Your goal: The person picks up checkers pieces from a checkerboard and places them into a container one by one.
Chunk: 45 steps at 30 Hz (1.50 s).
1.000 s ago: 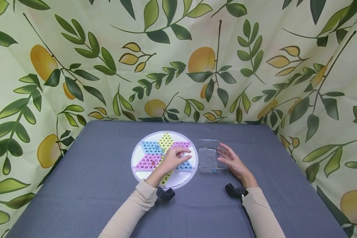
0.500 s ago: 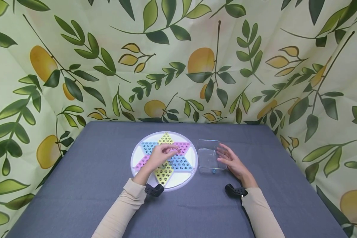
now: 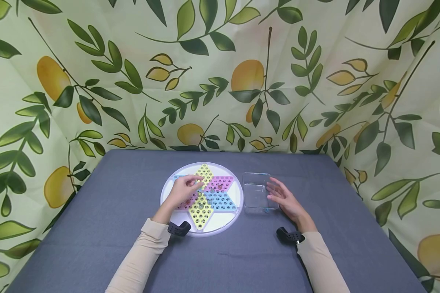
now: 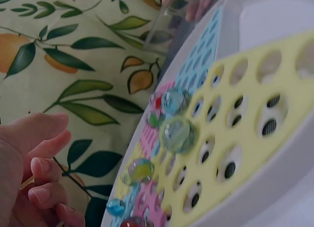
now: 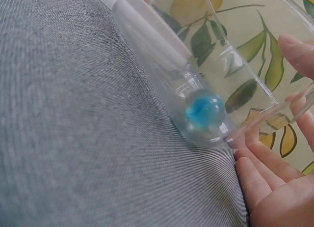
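My left hand (image 3: pixel 181 189) hovers over the left part of a round white Chinese checkers board (image 3: pixel 221 221). Its fingers curl loosely, and nothing shows between them in the left wrist view. Glass marbles sit in the board's holes, among them a clear greenish one (image 4: pixel 177 134), a blue one (image 4: pixel 174 100) and a yellow-green one (image 4: pixel 138 170). My right hand (image 3: pixel 287 201) rests against the right side of a clear plastic box (image 3: pixel 256 173), thumb spread apart from the fairly straight fingers. Inside the box, a blue swirled marble (image 5: pixel 205 109) lies in a corner.
A grey cloth (image 3: pixel 95 244) covers the table. The box stands close to the board's right edge. Behind the table hangs a curtain (image 3: pixel 205 93) printed with leaves and fruit. A black wrist camera (image 3: pixel 289 235) is strapped to each wrist.
My left hand has moved left across the board, from its middle toward the left side. A marble now shows in the right pink section where the fingers were. The right hand has stayed put.
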Tool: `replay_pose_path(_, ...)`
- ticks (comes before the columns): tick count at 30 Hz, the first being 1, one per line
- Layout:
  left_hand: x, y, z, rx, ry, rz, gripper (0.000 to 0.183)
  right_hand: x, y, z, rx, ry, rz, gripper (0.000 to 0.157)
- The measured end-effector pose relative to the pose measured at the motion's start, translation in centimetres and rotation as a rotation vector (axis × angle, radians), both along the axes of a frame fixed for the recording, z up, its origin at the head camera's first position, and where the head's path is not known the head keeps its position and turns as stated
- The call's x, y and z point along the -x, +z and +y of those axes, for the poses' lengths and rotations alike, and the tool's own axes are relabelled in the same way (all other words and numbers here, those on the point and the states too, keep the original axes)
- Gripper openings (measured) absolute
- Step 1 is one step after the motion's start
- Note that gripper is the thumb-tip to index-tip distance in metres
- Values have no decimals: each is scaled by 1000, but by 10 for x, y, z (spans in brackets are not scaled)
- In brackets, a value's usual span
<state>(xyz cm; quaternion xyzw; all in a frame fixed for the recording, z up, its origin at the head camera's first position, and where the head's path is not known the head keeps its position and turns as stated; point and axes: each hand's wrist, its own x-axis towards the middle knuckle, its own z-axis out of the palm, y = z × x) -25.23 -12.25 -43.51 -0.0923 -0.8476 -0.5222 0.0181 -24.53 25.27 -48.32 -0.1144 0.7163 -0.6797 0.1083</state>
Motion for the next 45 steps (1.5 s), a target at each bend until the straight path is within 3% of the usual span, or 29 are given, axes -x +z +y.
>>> replay_pose_path(9, 8, -6, -16, 48, 74, -22, 29, 4, -1, -2, -3, 6, 3, 78)
replay_pose_path(21, 22, -16, -23, 82, 96, -44, 28, 4, -2, 1, 17, 7, 36, 78)
replay_pose_path(24, 22, -19, -24, 92, 107, -54, 29, 2, -3, 1, 37, 16, 35, 78)
replay_pose_path(38, 24, -29, -25, 111, 120, -81, 34, -3, -1, 2, -59, 1, 8, 78)
replay_pose_path(45, 26, -32, -24, 150, 142, -30, 31, -2, -3, 1, -9, 9, 37, 77)
